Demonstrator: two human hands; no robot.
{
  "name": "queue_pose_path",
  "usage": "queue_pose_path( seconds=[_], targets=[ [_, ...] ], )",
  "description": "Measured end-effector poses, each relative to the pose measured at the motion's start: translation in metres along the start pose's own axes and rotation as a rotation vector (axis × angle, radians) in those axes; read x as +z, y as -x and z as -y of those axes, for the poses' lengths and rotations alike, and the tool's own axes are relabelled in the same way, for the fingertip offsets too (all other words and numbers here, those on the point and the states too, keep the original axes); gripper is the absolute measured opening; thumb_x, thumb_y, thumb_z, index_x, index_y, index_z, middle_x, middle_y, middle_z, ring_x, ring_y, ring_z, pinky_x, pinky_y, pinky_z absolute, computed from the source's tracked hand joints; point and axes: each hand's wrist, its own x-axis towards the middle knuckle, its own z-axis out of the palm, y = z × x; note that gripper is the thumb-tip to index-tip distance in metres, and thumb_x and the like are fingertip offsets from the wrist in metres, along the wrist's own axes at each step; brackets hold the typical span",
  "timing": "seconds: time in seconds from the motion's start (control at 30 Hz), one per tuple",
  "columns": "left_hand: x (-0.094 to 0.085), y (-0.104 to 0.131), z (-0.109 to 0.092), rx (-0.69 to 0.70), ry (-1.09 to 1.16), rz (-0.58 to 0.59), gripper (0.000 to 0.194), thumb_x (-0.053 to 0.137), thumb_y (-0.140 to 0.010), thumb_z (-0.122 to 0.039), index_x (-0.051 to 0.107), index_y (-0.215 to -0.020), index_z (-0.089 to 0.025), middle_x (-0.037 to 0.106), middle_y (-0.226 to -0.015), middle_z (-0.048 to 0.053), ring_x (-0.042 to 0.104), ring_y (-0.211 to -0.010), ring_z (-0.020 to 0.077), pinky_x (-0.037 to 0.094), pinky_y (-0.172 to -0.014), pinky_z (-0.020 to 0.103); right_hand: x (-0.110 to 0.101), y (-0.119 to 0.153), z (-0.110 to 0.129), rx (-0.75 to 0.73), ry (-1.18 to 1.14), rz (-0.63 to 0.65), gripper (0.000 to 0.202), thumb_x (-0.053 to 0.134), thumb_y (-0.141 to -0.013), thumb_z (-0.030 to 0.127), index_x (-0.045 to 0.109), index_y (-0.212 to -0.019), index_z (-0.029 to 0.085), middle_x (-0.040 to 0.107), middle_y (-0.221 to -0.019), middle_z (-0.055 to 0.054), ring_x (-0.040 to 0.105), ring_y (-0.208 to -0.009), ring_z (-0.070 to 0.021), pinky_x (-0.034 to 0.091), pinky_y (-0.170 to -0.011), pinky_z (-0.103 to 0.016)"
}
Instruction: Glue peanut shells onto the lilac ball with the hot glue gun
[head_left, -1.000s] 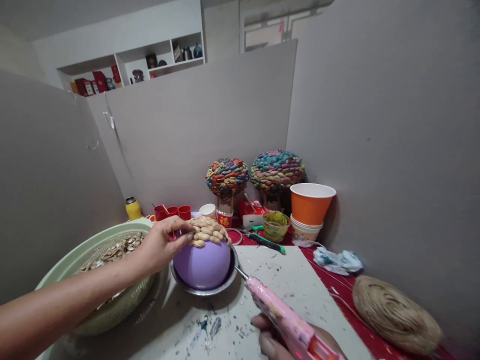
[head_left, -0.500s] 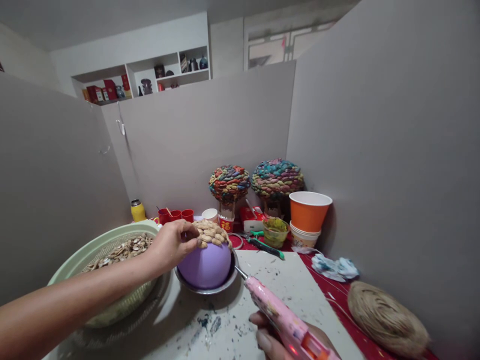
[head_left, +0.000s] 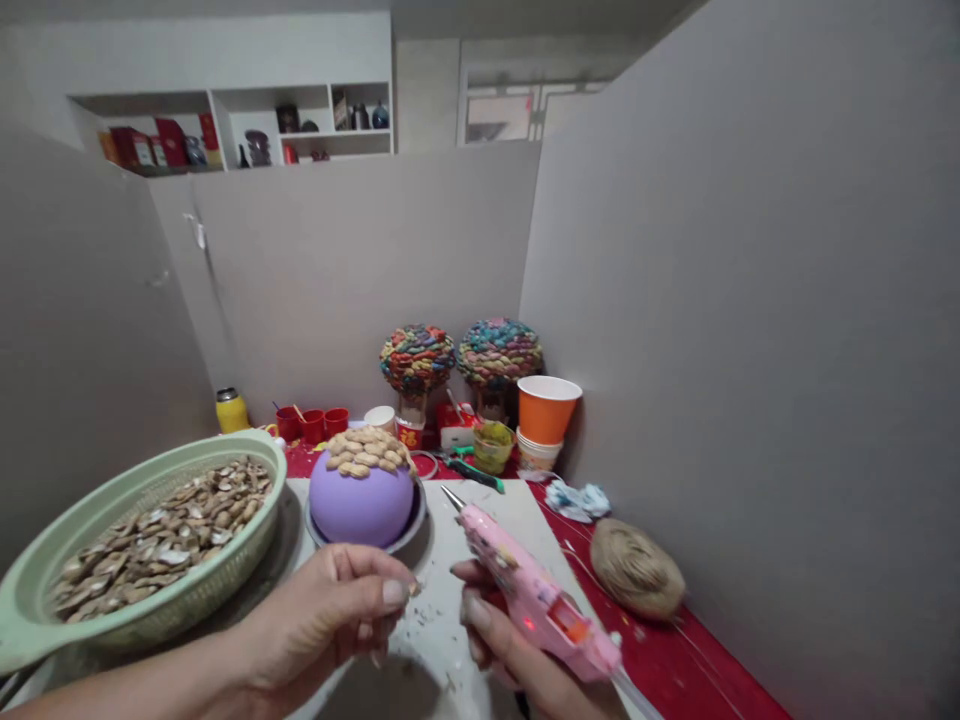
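Observation:
My right hand is wrapped round a pink hot glue gun, whose metal nozzle points up and to the left; a red light glows on its side. In front of it, my left hand is closed in a pinch. A small tan bit, seemingly a peanut shell, shows at the fingertips, mostly hidden. Beyond the hands a purple balloon rests in a metal bowl. Rows of peanut shells cover the balloon's top.
A green colander of peanut shells stands at left. Behind are red cups, two colourful shell-covered domes, green-handled pliers and an orange paper bucket. Twine lies at right. Grey partitions surround the table.
My left hand has left the shells on the balloon and come back near the glue gun, now pinching a small bit. The glue gun has tilted and moved left in view; the view has shifted.

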Motion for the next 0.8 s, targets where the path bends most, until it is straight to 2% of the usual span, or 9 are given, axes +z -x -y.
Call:
queue_pose_path(
  seconds=[0.07, 0.17, 0.3, 0.4, 0.53, 0.63, 0.73, 0.8],
  targets=[
    [0.006, -0.003, 0.021, -0.094, 0.126, 0.07, 0.03, 0.086, -0.062, -0.033, 0.073, -0.077, -0.012, 0.051, -0.057, -0.003, 0.042, -0.051, 0.0056, 0.037, -0.051, 0.018, -0.001, 0.001, 0.004, -0.009, -0.006, 0.073, 0.053, 0.073, -0.075, 0.059, 0.067, -0.107, 0.017, 0.061, -0.073, -0.001, 0.058, -0.065, -0.0162, 0.048, -0.064, -0.028],
    [0.01, -0.011, 0.037, -0.145, 0.232, 0.103, 0.025, 0.086, -0.063, -0.028, 0.072, -0.075, -0.012, 0.053, -0.06, -0.002, 0.045, -0.054, 0.0056, 0.039, -0.052, 0.017, -0.001, 0.001, 0.011, -0.043, 0.033, 0.166, 0.044, 0.074, -0.077, 0.054, 0.069, -0.1, 0.016, 0.061, -0.073, -0.001, 0.057, -0.066, -0.0154, 0.047, -0.063, -0.027],
    [0.007, -0.017, 0.043, -0.159, 0.284, 0.137, 0.021, 0.085, -0.066, -0.024, 0.073, -0.076, -0.01, 0.055, -0.061, 0.0, 0.048, -0.055, 0.0052, 0.041, -0.053, 0.016, 0.001, 0.0, 0.012, -0.08, 0.1, 0.214, 0.033, 0.073, -0.078, 0.048, 0.069, -0.087, 0.016, 0.062, -0.071, -0.001, 0.057, -0.066, -0.0158, 0.046, -0.063, -0.026],
    [0.002, -0.016, 0.046, -0.192, 0.317, 0.159, 0.02, 0.084, -0.066, -0.021, 0.073, -0.077, -0.009, 0.059, -0.063, 0.001, 0.052, -0.055, 0.0053, 0.046, -0.055, 0.016, 0.001, -0.001, 0.006, -0.06, 0.147, 0.219, 0.027, 0.071, -0.08, 0.043, 0.068, -0.086, 0.017, 0.063, -0.069, -0.001, 0.058, -0.064, -0.0152, 0.046, -0.06, -0.024],
    [-0.002, -0.014, 0.051, -0.234, 0.343, 0.203, 0.021, 0.08, -0.073, -0.026, 0.072, -0.083, -0.009, 0.067, -0.073, 0.006, 0.06, -0.059, 0.0088, 0.053, -0.059, 0.021, 0.0, 0.0, 0.002, -0.058, 0.154, 0.289, 0.023, 0.07, -0.081, 0.04, 0.066, -0.084, 0.017, 0.066, -0.073, -0.001, 0.061, -0.067, -0.0154, 0.049, -0.063, -0.024],
    [-0.003, -0.015, 0.053, -0.291, 0.353, 0.226, 0.019, 0.083, -0.069, -0.019, 0.071, -0.08, -0.01, 0.067, -0.069, 0.005, 0.062, -0.056, 0.0087, 0.056, -0.058, 0.021, 0.0, 0.0, 0.002, -0.026, 0.147, 0.359, 0.025, 0.072, -0.08, 0.04, 0.065, -0.081, 0.017, 0.068, -0.074, -0.002, 0.063, -0.066, -0.0165, 0.051, -0.062, -0.025],
    [-0.004, -0.015, 0.057, -0.333, 0.41, 0.227, 0.018, 0.084, -0.067, -0.015, 0.071, -0.078, -0.01, 0.069, -0.069, 0.005, 0.063, -0.056, 0.009, 0.057, -0.057, 0.021, -0.001, -0.001, 0.003, -0.017, 0.149, 0.353, 0.025, 0.073, -0.078, 0.039, 0.066, -0.082, 0.016, 0.068, -0.073, -0.002, 0.063, -0.064, -0.016, 0.051, -0.06, -0.025],
    [-0.005, -0.015, 0.06, -0.351, 0.448, 0.245, 0.015, 0.081, -0.07, -0.015, 0.071, -0.079, -0.01, 0.071, -0.072, 0.007, 0.065, -0.057, 0.0097, 0.058, -0.058, 0.022, -0.003, -0.003, 0.004, 0.009, 0.158, 0.299, 0.025, 0.073, -0.077, 0.039, 0.067, -0.082, 0.016, 0.065, -0.07, -0.002, 0.059, -0.06, -0.0141, 0.048, -0.056, -0.024]
  ],
)
